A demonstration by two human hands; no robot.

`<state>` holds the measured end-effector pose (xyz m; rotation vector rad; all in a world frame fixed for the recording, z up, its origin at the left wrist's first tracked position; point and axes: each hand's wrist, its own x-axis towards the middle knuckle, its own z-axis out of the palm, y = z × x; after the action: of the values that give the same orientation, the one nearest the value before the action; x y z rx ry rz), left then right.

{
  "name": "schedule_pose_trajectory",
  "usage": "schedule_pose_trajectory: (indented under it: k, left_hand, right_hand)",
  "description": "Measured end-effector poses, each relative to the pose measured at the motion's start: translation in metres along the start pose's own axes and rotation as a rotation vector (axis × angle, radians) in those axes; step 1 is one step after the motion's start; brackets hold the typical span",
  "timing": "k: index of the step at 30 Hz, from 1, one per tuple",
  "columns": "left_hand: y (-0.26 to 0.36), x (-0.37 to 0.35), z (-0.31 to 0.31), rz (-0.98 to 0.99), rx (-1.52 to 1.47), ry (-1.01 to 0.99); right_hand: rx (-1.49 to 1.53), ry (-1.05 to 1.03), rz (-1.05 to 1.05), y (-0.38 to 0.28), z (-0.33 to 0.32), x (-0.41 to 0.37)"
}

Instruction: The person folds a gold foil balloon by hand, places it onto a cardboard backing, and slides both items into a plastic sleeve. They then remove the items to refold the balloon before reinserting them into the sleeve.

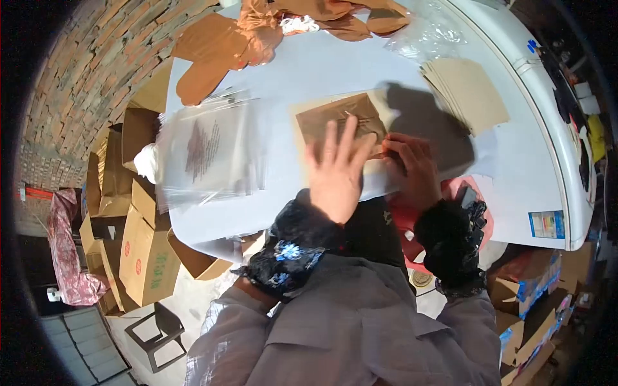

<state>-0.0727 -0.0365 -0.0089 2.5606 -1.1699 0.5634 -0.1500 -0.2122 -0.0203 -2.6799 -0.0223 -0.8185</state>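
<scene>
A folded piece of thin brown fabric (328,114), apparently stockings, lies on a tan card (297,138) in the middle of the white table. My left hand (336,177) is laid on it with the fingers spread, slightly blurred. At its right edge, my right hand (415,161) has bent fingers closed on the brown fabric's corner. Left of my hands is a stack of clear plastic bags (225,151) with dark print. More brown stockings (209,48) with rounded ends are heaped along the far edge, with a white bundle (299,24) among them.
Several tan cards (473,96) are fanned out at the right, below crumpled clear plastic (428,32). A white appliance (547,128) borders the table's right side. Cardboard boxes (148,257) stand at the lower left near a dark stool (158,334). A red-pink container (402,222) sits under my right arm.
</scene>
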Motion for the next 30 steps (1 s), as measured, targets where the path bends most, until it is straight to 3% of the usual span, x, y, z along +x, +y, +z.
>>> schedule_pose_trajectory:
  k: [2, 17, 22, 23, 26, 27, 30]
  left_hand:
    - [-0.003, -0.005, 0.000, -0.074, 0.024, -0.025]
    - [-0.026, -0.011, 0.005, -0.039, -0.082, -0.084]
    - [-0.028, -0.004, -0.013, 0.041, -0.090, -0.125]
    - [-0.028, 0.002, -0.020, 0.154, -0.020, -0.075]
    - [-0.030, 0.016, -0.011, 0.191, -0.306, -0.277]
    - [-0.027, 0.019, -0.008, 0.383, -0.036, -0.066]
    - [-0.016, 0.025, -0.007, 0.383, 0.044, -0.160]
  right_hand:
    - [0.003, 0.019, 0.010, -0.004, 0.001, -0.001]
    - [0.000, 0.011, 0.035, -0.008, -0.002, 0.000]
    - [-0.004, 0.063, 0.021, -0.003, 0.002, -0.003]
    - [-0.008, 0.076, 0.015, -0.003, 0.002, -0.003]
    - [-0.001, 0.111, 0.002, -0.003, 0.003, -0.005]
    - [0.011, 0.124, -0.003, -0.002, 0.005, -0.005]
    - [0.053, 0.145, 0.010, -0.002, 0.003, -0.007]
